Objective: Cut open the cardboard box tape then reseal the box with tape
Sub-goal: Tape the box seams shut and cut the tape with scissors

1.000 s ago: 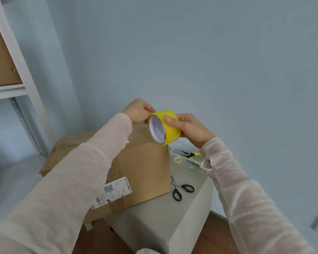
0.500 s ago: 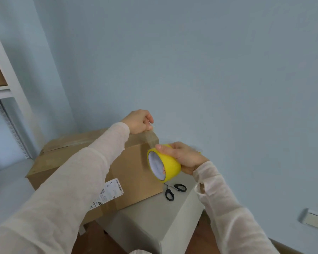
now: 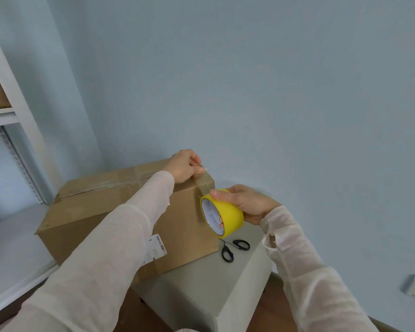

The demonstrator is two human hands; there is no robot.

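Two hands engaged: left hand (image 3: 185, 167) pinches the end of a clear tape strip (image 3: 205, 185) at the cardboard box's (image 3: 120, 212) top right corner; right hand (image 3: 246, 202) grips the yellow tape roll (image 3: 230, 215), thumb on rim, fingers inside the core. Box is brown, white-labelled, and sits at the stool's (image 3: 201, 286) left edge.
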